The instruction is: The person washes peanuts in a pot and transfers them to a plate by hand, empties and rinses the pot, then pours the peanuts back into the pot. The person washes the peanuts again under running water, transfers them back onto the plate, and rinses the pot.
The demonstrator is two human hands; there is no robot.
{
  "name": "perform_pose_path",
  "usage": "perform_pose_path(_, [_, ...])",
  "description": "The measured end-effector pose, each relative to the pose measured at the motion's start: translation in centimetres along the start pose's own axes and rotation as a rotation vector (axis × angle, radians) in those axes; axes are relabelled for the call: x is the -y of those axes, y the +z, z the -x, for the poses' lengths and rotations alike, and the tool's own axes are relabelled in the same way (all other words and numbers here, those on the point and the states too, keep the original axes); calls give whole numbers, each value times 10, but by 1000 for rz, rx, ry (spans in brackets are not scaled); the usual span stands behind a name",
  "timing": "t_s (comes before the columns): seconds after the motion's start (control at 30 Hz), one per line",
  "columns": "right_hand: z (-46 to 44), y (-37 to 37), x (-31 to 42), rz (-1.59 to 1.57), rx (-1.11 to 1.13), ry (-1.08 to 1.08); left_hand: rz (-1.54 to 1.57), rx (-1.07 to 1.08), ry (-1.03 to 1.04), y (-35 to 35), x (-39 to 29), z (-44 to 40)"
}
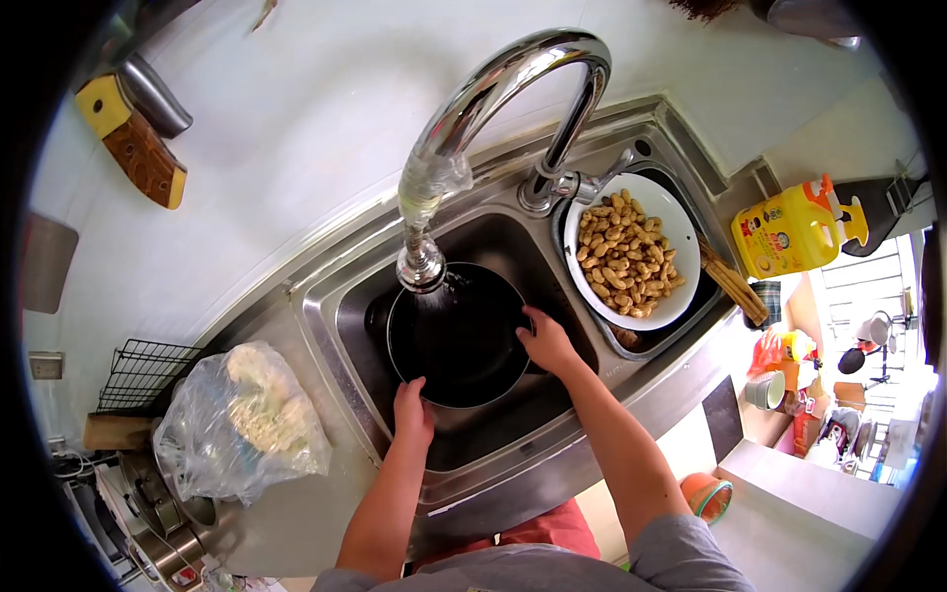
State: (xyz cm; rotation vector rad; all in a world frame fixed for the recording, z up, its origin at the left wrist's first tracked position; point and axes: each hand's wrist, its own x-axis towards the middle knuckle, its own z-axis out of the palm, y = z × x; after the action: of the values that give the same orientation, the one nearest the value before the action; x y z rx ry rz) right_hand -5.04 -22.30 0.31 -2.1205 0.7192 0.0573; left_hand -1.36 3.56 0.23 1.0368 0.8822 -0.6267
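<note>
A black round pot sits in the left sink basin, under the chrome faucet. Water runs from the faucet head into it. My left hand grips the pot's lower-left rim, and my right hand holds its right side, fingers wrapped at the edge. In the right basin, a white bowl of peanuts rests to the right of my right hand.
A clear plastic bag with pale contents lies on the left counter. Chopsticks and a yellow jug are at the right. A wooden-handled knife is at the upper left; a wire rack stands at the left.
</note>
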Motion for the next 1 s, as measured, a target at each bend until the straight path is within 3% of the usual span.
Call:
perform_pose_path(0.07, [18,-31,24,-134,71,-27,-164,84,211,4,0,9])
perform_pose_path(0.13, [33,-51,29,-276,7,-28,-191,82,217,16,-1,24])
perform_pose_path(0.2, [45,-76,22,-360,-144,-48,-397,-61,291,11,9,21])
perform_pose_path(0.27, [57,-106,28,-332,-340,76,-393,13,273,18,11,34])
perform_pose_path(0.3, [58,-113,12,-393,-507,-18,-459,58,305,19,15,36])
perform_pose_path(0.4, [58,-132,-20,-340,-883,47,-542,135,333,39,24,51])
perform_pose_path(0.47, [59,-141,-23,-475,-862,149,-555,308,344,54,31,58])
perform_pose_path(0.53, [56,-142,-29,-1086,-794,264,-576,364,387,70,36,64])
perform_pose_path(0.57, [59,-149,-33,-1220,-641,336,-549,425,337,78,37,68])
perform_pose_path(0.67, [49,-155,-30,-1373,-609,348,-539,501,283,98,37,80])
perform_pose_path(0.73, [44,-158,-34,-1359,-613,360,-557,549,301,105,37,83])
perform_pose_path(0.8, [44,-155,-31,-1072,-699,437,-578,552,302,106,39,85])
perform_pose_path(1.0, [49,-166,-25,-1192,-624,453,-599,570,295,110,47,89])
